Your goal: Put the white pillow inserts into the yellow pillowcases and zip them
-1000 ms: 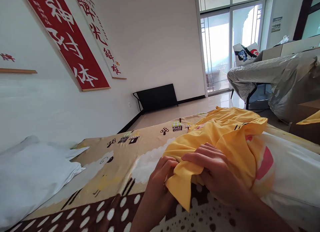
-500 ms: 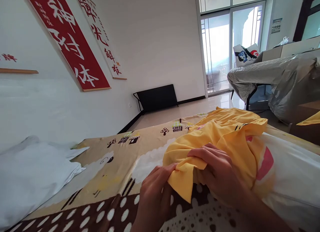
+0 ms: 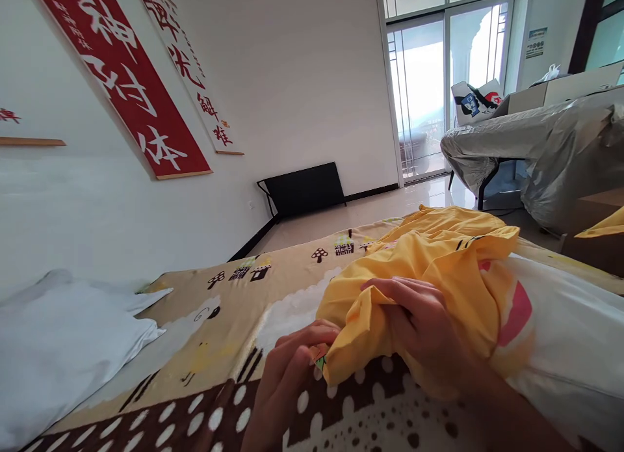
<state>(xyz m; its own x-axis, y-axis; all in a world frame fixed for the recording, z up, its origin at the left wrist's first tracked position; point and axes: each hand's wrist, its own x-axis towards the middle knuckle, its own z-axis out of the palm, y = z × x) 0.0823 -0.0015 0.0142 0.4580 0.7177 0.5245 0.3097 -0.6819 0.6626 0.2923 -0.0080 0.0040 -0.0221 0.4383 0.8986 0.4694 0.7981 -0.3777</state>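
A bunched yellow pillowcase (image 3: 390,260), by its look, lies in front of me, with a fold raised near the middle. My right hand (image 3: 419,315) is closed around that fold, its thumb hidden under the cloth. My left hand (image 3: 292,361) pinches the near left edge of the same cloth, where a small patterned bit shows by the fingertips. To the right, partly under the yellow cloth, is a white pillow-like thing (image 3: 570,328) with a pink patch beside the cloth's edge. Underneath everything spreads a beige and brown blanket (image 3: 273,289) printed with sheep and dots.
A crumpled white cloth item (image 3: 82,335) lies at the left side of the blanket. Beyond are a black folded panel (image 3: 307,192) against the wall, a plastic-covered table (image 3: 526,133) bearing boxes, and a cardboard box (image 3: 595,221) at the right.
My left hand has shifted slightly left and down along the cloth edge. The hanging yellow corner has turned into a rounded fold, and a patterned bit now shows. My right hand keeps its hold.
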